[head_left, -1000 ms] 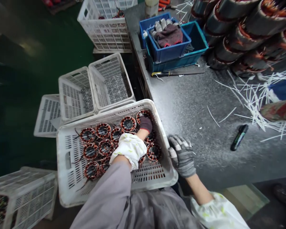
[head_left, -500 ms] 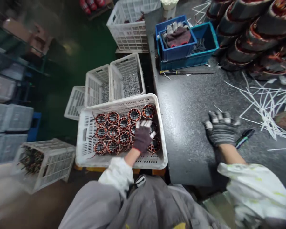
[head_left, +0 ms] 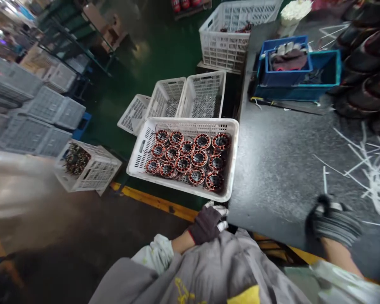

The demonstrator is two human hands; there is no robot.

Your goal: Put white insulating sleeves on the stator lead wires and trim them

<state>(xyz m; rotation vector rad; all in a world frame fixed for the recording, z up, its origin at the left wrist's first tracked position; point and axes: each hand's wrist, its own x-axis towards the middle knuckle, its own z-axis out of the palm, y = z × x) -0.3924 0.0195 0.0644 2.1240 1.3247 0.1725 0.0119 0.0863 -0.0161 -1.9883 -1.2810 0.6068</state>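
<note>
My left hand, in a dark maroon glove with white fingertips, is at the near side of the white plastic crate, close to the table corner. Its fingers are stretched out and hold nothing. Rows of copper-wound motor stators stand in the crate. On the right of the dark table, my right hand wears a grey striped glove. Its fingers are curled round a dark marker pen, mostly hidden and blurred. A thin white strip lies just beyond these fingers.
Loose white strips lie at the table's right, below stacked large stators. Blue bins hold gloves, with a yellow-handled blade alongside. More white crates stand on the floor; one at left holds parts.
My left hand has come out of the crate toward my body. My right hand has gone from lying flat to curled where the marker pen lay. The view has swung left.
</note>
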